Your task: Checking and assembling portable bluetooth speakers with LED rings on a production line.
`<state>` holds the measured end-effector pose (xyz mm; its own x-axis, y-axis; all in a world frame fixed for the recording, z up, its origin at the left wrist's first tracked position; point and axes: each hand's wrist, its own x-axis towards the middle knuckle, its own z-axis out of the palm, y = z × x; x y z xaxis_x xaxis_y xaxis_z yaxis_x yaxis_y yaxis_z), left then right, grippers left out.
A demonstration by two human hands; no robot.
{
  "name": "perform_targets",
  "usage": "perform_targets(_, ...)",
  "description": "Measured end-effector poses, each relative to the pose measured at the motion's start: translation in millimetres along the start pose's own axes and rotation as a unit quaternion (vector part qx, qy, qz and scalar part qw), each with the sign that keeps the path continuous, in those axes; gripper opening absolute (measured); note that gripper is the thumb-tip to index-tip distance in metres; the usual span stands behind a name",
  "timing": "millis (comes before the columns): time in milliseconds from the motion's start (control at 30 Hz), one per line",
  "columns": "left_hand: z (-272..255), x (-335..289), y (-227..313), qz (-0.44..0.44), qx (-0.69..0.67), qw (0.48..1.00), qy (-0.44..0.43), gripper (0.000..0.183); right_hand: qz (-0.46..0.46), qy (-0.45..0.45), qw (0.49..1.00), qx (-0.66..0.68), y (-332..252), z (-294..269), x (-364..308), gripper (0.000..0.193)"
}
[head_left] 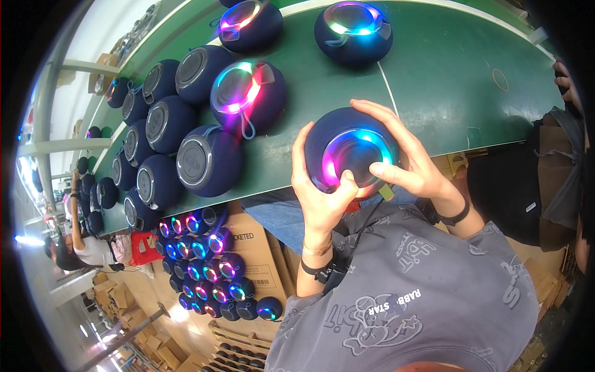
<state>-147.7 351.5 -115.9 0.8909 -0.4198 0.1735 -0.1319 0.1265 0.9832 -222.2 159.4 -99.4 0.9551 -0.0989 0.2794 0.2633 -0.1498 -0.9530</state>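
Both my hands hold a round dark blue speaker with a glowing ring of pink, blue and green light, at the near edge of a green table. My left hand cups its left and lower side. My right hand wraps over its right side, the thumb lying across the lit face. A small yellow-green tag sticks out below the speaker.
Three more lit speakers stand further back. Several unlit ones crowd the left of the table. Lit speakers are stacked beside a cardboard box. Another person sits at right, one more far left.
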Motion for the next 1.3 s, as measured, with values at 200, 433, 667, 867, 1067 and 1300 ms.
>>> perform_targets(200, 0, 0, 0, -0.004, 0.009, 1.000, 0.001, 0.087, 0.003, 0.000, 1.000, 0.003, -1, 0, -1, 0.084)
perform_targets(433, 0, 2, 1, 0.017, 0.033, 0.999, 0.001, 0.086, 0.005, 0.002, 1.000, 0.000, -1, 1, -1, 0.084)
perform_targets(667, 10, -2, -5, 0.013, -0.017, 0.999, 0.029, 0.080, 0.043, -0.002, 0.998, 0.045, -5, -2, 0, 0.083)
perform_targets(867, 18, 0, -15, 0.062, 0.006, 0.996, 0.065, 0.079, 0.064, -0.001, 0.996, 0.065, -9, 1, 4, 0.085)
perform_targets(1067, 20, -5, -11, 0.087, 0.026, 0.994, 0.063, 0.072, 0.079, 0.025, 0.995, 0.060, -17, 7, 2, 0.082)
perform_targets(1300, 23, -6, -10, 0.080, 0.005, 0.995, 0.063, 0.073, 0.087, 0.051, 0.992, 0.077, -18, 7, 3, 0.078)
